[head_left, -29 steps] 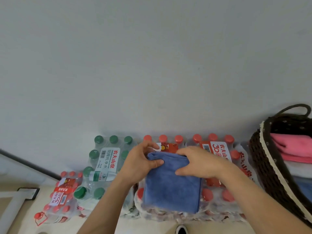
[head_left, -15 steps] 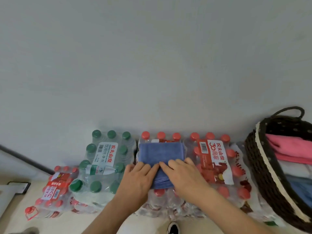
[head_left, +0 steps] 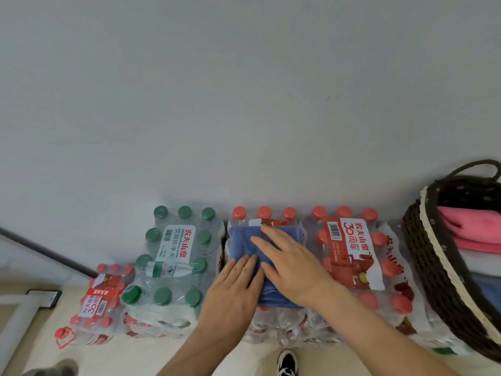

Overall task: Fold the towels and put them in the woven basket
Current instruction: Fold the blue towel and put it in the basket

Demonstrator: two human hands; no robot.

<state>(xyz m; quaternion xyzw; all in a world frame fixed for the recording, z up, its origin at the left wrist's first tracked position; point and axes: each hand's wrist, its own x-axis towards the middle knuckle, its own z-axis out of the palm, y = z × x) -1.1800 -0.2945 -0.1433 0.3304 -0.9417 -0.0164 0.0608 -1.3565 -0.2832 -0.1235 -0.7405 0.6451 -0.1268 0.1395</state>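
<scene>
Blue towel [head_left: 240, 242]: folded into a thick rectangle, lying flat on top of a shrink-wrapped pack of red-capped bottles [head_left: 273, 324]. Its far edge sits just short of the pack's back row of caps. Several layered edges show at the near end.

Left hand [head_left: 233, 291]: palm down, fingers straight and held together, pressing the near left part of the towel. The heel of the hand hangs off the towel's left side, over the pack.

Right hand [head_left: 292, 267]: palm down, fingers straight and slightly spread, pressed across the towel's middle. Its fingertips reach close to the far edge. The two hands lie side by side, touching or nearly so; cannot tell which.

Woven basket [head_left: 431, 267]: dark brown with a pale rim and a loop handle, at the right edge of view, well apart from the blue towel. It holds a stack of folded towels: a pink towel [head_left: 473, 226] on top, a pale towel [head_left: 485, 260] under it, and a bit of blue cloth [head_left: 492, 294] lower down.

Second red-capped pack [head_left: 352, 256], with a large red label, sits between the towel's pack and the basket. A green-capped pack [head_left: 173, 256] stands just left of the towel's pack. A smaller red-capped pack [head_left: 100, 297] sits lower, further left, on the floor [head_left: 325, 359]. All packs are lined up against a plain grey wall [head_left: 244, 104].

The toe of a black and white shoe [head_left: 288, 362] shows at the bottom edge, between the forearms.
</scene>
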